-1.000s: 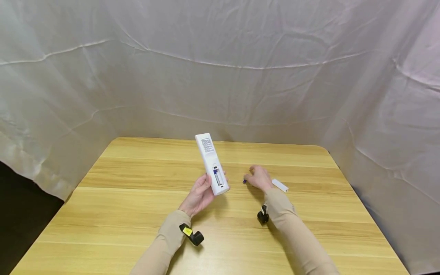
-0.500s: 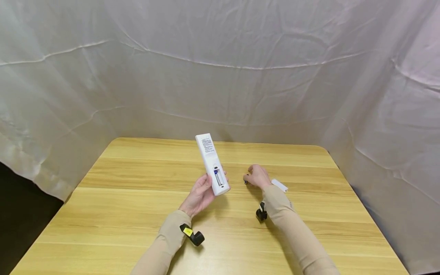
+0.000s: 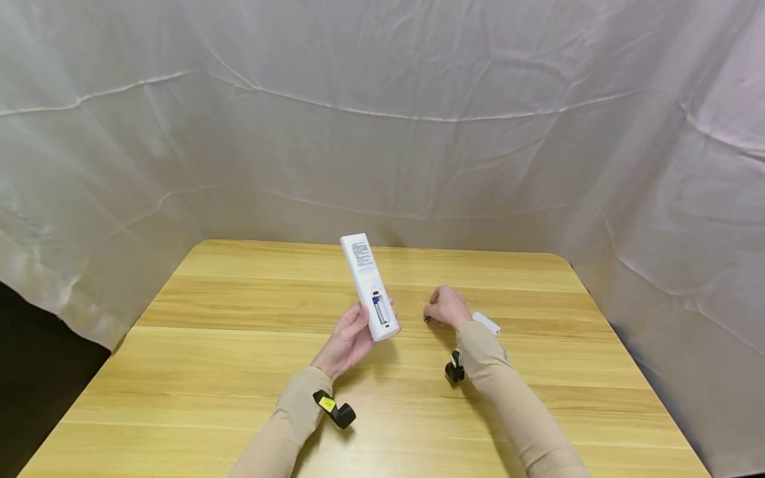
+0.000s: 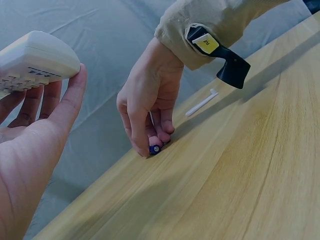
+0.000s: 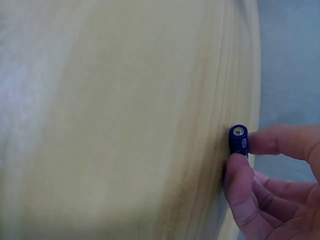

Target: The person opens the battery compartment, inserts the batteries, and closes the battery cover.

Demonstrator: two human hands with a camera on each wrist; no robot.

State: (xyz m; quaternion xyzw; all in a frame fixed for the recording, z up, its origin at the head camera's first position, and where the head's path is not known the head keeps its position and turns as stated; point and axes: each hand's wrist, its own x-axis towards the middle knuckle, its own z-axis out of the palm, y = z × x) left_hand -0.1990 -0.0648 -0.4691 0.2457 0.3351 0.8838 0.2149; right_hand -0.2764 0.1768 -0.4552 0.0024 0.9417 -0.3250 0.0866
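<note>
My left hand [image 3: 346, 338] grips a white remote control [image 3: 362, 272] above the table, its back turned up. The battery compartment [image 3: 381, 310] has no cover on it; one blue-and-silver battery lies inside along the left. In the left wrist view the end of the remote [image 4: 45, 57] rests in the curled fingers. My right hand [image 3: 448, 307] is down at the tabletop, pinching a small blue battery [image 5: 239, 140] between thumb and fingertips. The battery's metal end faces the right wrist camera. A white battery cover [image 3: 487, 322] lies on the table just right of the right hand.
The wooden table [image 3: 239, 372] has rounded far corners. Pale grey cloth [image 3: 382, 133] hangs behind it and along both sides. A black wrist camera [image 3: 342, 415] sticks out from the left sleeve, another camera [image 3: 455, 368] from the right.
The battery in the right hand's fingers has turned, and less of its blue side shows in the head view. The right hand has shifted slightly; the left hand and remote have hardly moved.
</note>
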